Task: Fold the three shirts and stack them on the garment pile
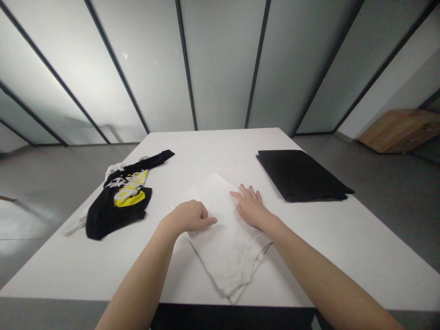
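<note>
A white cloth garment [220, 256] lies folded on the white table [309, 243], in the middle near the front edge, with a seam or neckline towards me. My left hand [187, 217] rests on its left side with the fingers curled; any pinch of cloth is hidden. My right hand [250, 206] lies flat on its upper right part, fingers spread. A black garment with a yellow and white print [120, 201] lies crumpled to the left, with some white cloth [77, 224] at its edge. A neatly folded black garment [299, 176] lies to the right.
The table's front edge runs close below the white garment. A grey floor surrounds the table, and frosted glass panels in dark frames [220, 64] stand beyond it. A low wooden cabinet [400, 130] stands at the far right.
</note>
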### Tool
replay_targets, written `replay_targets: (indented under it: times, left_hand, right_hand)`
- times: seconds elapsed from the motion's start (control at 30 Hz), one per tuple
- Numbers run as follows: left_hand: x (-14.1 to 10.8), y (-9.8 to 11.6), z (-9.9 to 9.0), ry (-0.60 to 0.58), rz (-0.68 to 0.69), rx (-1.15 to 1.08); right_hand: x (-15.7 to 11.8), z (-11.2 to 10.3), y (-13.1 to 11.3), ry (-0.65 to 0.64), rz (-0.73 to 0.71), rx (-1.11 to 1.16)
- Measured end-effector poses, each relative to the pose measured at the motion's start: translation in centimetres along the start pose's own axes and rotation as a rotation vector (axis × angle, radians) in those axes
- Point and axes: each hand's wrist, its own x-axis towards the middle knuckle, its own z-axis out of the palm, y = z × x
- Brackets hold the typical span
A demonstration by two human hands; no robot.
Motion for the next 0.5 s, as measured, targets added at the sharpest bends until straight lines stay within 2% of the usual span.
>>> replay_targets:
  times: [0.07, 0.17, 0.23, 0.37, 0.5]
  left_hand:
    - [0.7, -0.3, 0.1, 0.017, 0.077, -0.049]
    - [2.7, -1.0, 1.3, 0.284, 0.237, -0.057]
    - [4.0, -1.4, 2.4, 0.394, 0.272, -0.004]
    - [5.8, -2.0, 4.5, 0.343, 0.125, 0.141]
    - [6.3, -1.9, 5.0, 0.354, 0.036, 0.188]
  right_hand:
    - [0.1, 0.4, -0.4, 0.047, 0.007, 0.000]
    - [0.2, 0.8, -1.0, 0.069, -0.044, 0.006]
    - [0.1, 0.8, -1.5, 0.059, -0.116, 0.015]
    - [-0.3, 0.7, -2.0, 0.024, -0.214, -0.003]
    - [-0.3, 0.5, -1.3, 0.021, -0.141, -0.021]
